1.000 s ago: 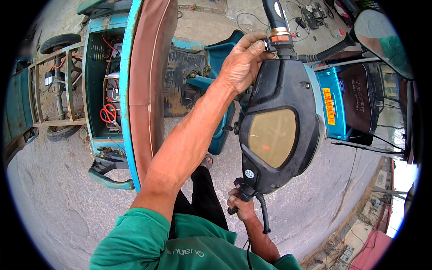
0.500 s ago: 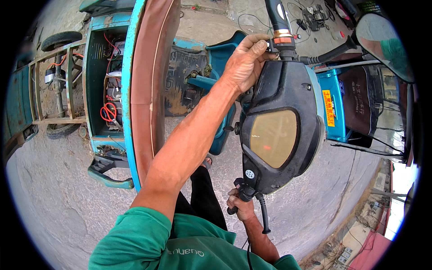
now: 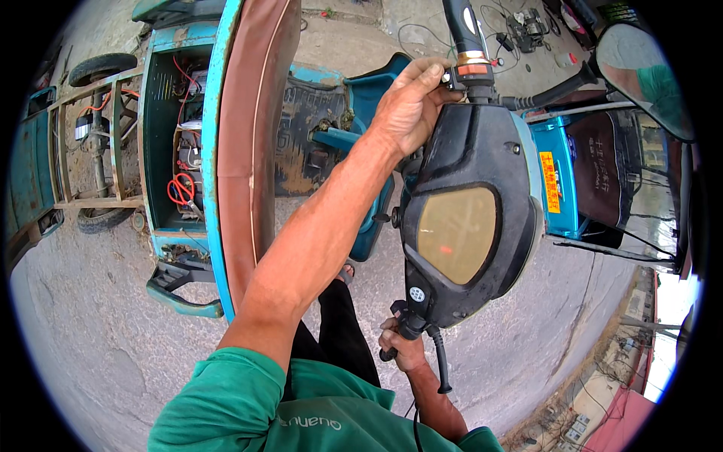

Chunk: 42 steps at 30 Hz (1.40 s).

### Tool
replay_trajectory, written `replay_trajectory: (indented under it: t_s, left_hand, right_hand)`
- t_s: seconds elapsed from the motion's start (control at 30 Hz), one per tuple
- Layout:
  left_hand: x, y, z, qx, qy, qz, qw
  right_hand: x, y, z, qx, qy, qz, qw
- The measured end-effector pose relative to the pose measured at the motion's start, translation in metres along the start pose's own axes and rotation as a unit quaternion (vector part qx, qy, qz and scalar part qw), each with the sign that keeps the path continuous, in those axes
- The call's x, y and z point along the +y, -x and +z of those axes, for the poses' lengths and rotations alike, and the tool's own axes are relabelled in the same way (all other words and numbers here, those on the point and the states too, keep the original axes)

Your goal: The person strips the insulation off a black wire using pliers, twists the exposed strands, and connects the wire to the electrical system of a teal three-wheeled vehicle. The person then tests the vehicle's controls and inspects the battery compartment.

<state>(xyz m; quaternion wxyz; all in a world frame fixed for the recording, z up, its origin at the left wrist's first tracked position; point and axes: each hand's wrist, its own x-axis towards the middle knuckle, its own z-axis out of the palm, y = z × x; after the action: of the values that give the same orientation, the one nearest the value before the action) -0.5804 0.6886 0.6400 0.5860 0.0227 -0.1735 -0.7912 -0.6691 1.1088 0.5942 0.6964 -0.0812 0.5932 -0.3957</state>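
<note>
A black handlebar cover (image 3: 471, 151) with a yellowish display (image 3: 458, 232) stretches before me, and a small reddish glow shows on the display. At the far end, my left hand (image 3: 410, 105) has its thumb and fingers closed on the handlebar switch (image 3: 453, 77), beside the orange-red ring (image 3: 473, 69) and the black far grip (image 3: 465, 26). My right hand (image 3: 403, 345) is wrapped round the near handlebar grip (image 3: 388, 354), below the cover's lower end. Its fingers are partly hidden. A key (image 3: 382, 218) sticks out of the cover's left side.
A brown seat (image 3: 245, 151) and an open blue compartment (image 3: 177, 151) with wires and red-handled scissors (image 3: 181, 188) lie left. Beyond is a frame with wheels (image 3: 103, 69). A mirror (image 3: 644, 75) and another blue vehicle (image 3: 557, 177) stand right. Cables and parts (image 3: 527, 30) lie at the far side.
</note>
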Motion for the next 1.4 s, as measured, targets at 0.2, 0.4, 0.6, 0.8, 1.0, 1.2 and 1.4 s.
replay_trajectory:
  t_s: [0.2, 0.4, 0.6, 0.8, 1.0, 1.2, 1.4]
  left_hand:
    - [0.000, 0.002, 0.001, -0.009, 0.002, 0.000, 1.000]
    - [-0.001, 0.003, -0.001, -0.013, -0.002, 0.005, 1.000]
    - [0.000, 0.003, -0.003, -0.018, 0.006, -0.001, 1.000]
    - [-0.001, 0.006, -0.002, -0.021, -0.005, -0.006, 1.000]
    - [-0.010, 0.001, -0.004, -0.010, 0.004, 0.000, 1.000]
    - [-0.007, -0.004, -0.008, -0.014, 0.029, 0.030, 0.999]
    - [-0.002, 0.004, -0.001, -0.022, 0.093, -0.003, 0.995]
  right_hand:
    - [0.000, 0.000, -0.001, -0.004, 0.002, -0.004, 1.000]
    - [-0.005, 0.002, 0.006, 0.001, 0.007, -0.001, 1.000]
    - [-0.002, 0.001, 0.004, 0.003, 0.006, -0.003, 1.000]
    - [0.000, 0.000, 0.000, 0.002, 0.005, 0.002, 1.000]
    - [-0.009, 0.002, 0.007, 0.009, -0.014, -0.011, 1.000]
    - [0.000, 0.003, 0.000, 0.024, 0.031, -0.017, 0.999]
    - [-0.004, 0.003, 0.019, 0.027, -0.004, -0.032, 0.999]
